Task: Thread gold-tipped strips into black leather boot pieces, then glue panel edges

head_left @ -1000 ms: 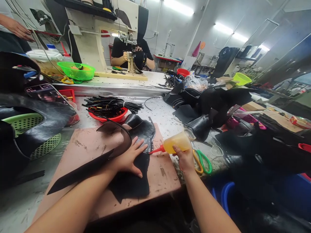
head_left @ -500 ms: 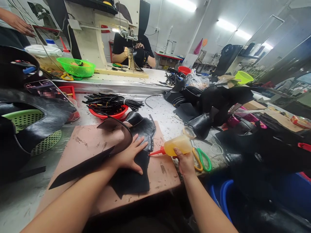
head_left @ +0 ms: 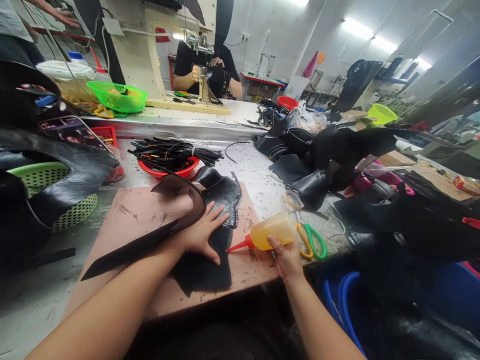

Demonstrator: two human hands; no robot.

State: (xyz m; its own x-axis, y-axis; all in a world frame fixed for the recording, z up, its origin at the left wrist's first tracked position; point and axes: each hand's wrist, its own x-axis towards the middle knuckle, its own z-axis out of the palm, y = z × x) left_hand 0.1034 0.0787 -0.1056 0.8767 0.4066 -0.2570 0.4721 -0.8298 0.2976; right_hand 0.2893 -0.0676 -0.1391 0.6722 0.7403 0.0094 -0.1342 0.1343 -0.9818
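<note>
Fingers spread, my left hand lies flat on a black leather piece that rests on a pinkish board. A zipper-like trim runs along the right edge of the leather. My right hand is wrapped round a glue bottle of yellow liquid, tilted sideways. Its red nozzle points left, with the tip at the leather's right edge below the trim. A curved dark strip of the leather arches over my left wrist.
Scissors with yellow and green handles lie right of the bottle, by a tape roll. Behind the board stands a red bowl with black strips. Black leather parts pile up at right. A person works at a sewing machine.
The nozzle tip has slid down along the leather's right edge, towards me, as my right hand moves the bottle. My left hand stays flat on the leather. The camera view has shifted slightly.
</note>
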